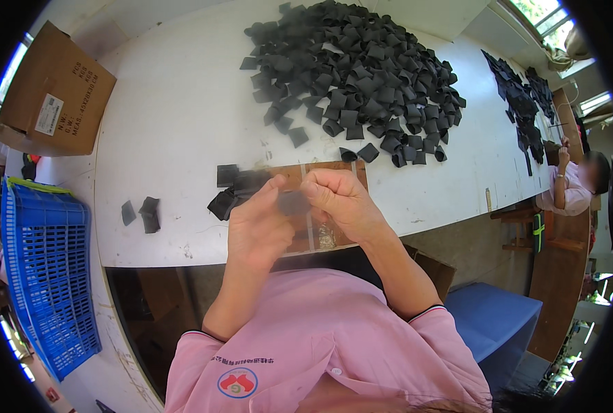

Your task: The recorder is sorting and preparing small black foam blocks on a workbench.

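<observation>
Both hands raised over the near edge of the white table (183, 124), left hand (257, 224) and right hand (341, 199) pinching one small black fabric piece (293, 202) between their fingertips, blurred. Just behind the left hand, a few black pieces (232, 189) near the table's near edge; two more (141, 212) toward its near left corner. Big heap of black pieces (358, 76) spread toward the far edge; cardboard box (55, 93) at the far left corner, blue crate (45, 268) beside the left edge.

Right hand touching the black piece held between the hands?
Touching. Head view: right hand fingertips pinch the blurred black piece, left hand at its other side.
</observation>
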### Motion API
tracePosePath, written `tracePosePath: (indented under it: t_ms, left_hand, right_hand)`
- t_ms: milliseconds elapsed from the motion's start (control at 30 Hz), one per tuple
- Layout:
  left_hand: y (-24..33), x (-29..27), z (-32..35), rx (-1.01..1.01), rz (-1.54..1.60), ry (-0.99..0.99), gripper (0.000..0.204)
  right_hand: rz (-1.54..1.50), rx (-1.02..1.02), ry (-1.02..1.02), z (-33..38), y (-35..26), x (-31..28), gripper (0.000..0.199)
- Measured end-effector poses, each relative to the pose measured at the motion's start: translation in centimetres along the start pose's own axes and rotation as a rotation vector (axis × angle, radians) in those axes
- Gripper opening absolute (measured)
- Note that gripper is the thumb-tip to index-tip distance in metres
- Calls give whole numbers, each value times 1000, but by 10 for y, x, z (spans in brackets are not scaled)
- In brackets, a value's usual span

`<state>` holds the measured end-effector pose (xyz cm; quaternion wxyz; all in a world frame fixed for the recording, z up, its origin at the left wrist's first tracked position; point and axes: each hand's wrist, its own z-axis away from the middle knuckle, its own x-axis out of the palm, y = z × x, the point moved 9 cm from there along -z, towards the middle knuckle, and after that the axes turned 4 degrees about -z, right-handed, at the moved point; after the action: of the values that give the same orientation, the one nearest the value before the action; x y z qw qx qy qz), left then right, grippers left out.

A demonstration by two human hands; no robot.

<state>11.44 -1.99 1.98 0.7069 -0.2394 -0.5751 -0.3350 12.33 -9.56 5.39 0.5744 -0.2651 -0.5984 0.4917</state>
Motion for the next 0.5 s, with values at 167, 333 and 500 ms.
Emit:
tracePosePath:
  t_ms: [167,333,500]
  left_hand:
    - [0,0,3,108,-123,42,23]
    - [0,13,-4,151,-131,40,23]
    - [12,13,-2,320,-389,51,19]
  right_hand:
    - [13,-41,-14,0,9,-4,24]
    - [349,-214,63,2,-16,-4,23]
    - [116,-61,3,-3,-1,-2,20]
